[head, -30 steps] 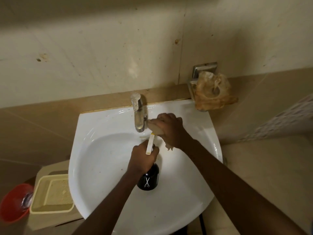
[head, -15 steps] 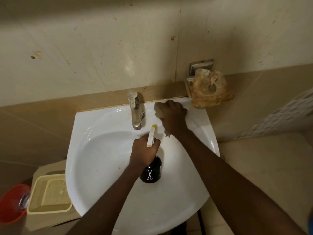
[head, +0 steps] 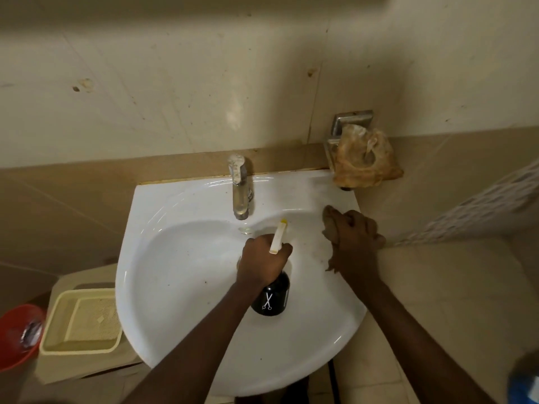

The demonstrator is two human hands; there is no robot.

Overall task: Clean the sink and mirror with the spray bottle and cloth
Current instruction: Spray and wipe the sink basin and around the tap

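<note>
The spray bottle (head: 271, 295) is gripped around its neck by the left hand (head: 262, 263), fingers wrapped tight, and is held over the middle of the basin with its pale nozzle (head: 278, 236) aimed toward the far right; this aim is judged to keep the spray ready for the patch being wiped. The cloth (head: 331, 228) is bunched inside the clenched right hand (head: 354, 236) and pressed against the right slope of the sink (head: 180, 258), close to the right rim, so that scrubbing pressure can be put through the knuckles. Both forearms are extended from the near edge, the right one angled in from the near right with the wrist bent downward. The tap (head: 240, 188) stands at the far middle of the sink, and a crumpled brown bag (head: 364, 158) is seen on the holder at the far right corner. A cream tray (head: 81, 319) and a red bowl (head: 17, 333) lie to the near left. No mirror is visible.
</note>
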